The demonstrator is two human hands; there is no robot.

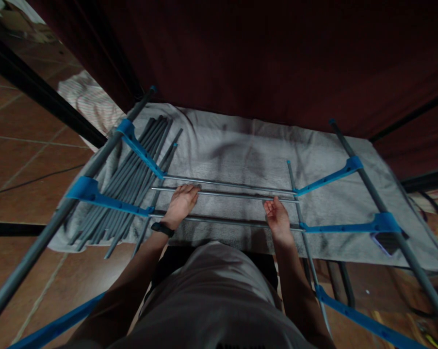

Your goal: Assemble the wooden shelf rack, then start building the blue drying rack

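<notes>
A rack frame of grey metal poles and blue plastic brackets (107,200) stands in front of me over a grey towel (240,145). Three thin metal rods run crosswise between the brackets. My left hand (181,203) lies palm down with its fingers over the middle rod (233,195), a black band on its wrist. My right hand (277,215) is at the right end of that rod, fingers curled around it near a thin upright rod (295,194). The nearest rod (222,220) passes under both wrists.
A bundle of several loose grey rods (131,179) lies on the towel's left side. Long grey side poles (379,198) slant along both sides. A dark red curtain hangs behind. Brown tiled floor (18,160) lies to the left, with a cable across it.
</notes>
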